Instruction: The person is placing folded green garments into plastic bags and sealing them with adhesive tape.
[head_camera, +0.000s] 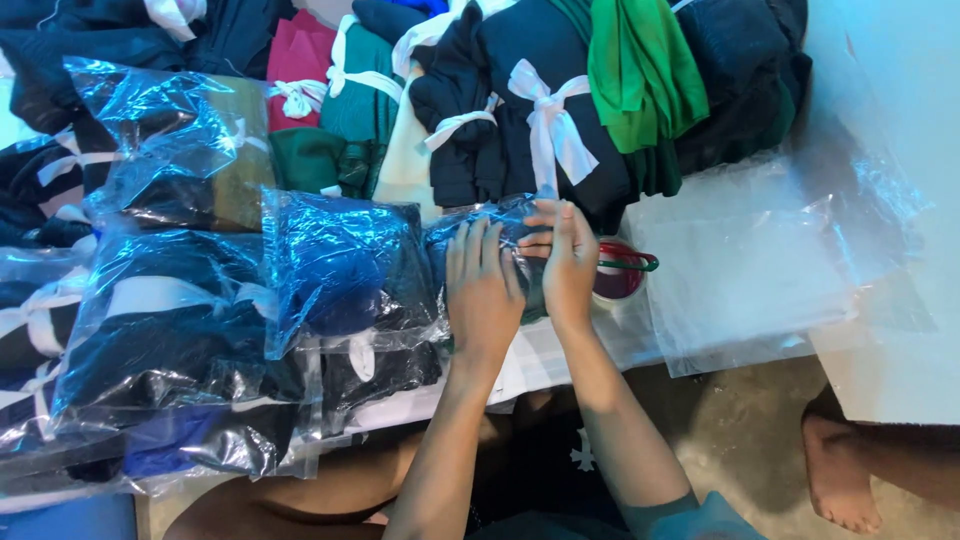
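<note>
Both hands are on one bagged bundle at mid-frame. Our left hand (483, 290) lies flat, fingers together and stretched out, pressing down on the bag (470, 235) — a clear plastic bag over dark folded cloth. Our right hand (565, 262) sits just beside it, fingers curled narrow and pinching the bag's upper edge; we can't tell what exactly is between the fingertips. Right behind that hand we see a red tape dispenser (620, 270), partly hidden, on the white table (900, 330).

Left of the bag, touching it, sits a blue bagged bundle (335, 265), and past that a heap of bagged dark clothes (170, 330) fills the left of the frame. Along the top edge we have unbagged bundles tied with white ribbon (550, 120) — dark, pink and teal ones — with a green cloth (635, 70) draped at upper centre-right. Empty clear bags (760, 270) lie spread flat on the right. Lower right, a bare foot (840, 470) stands on the floor.
</note>
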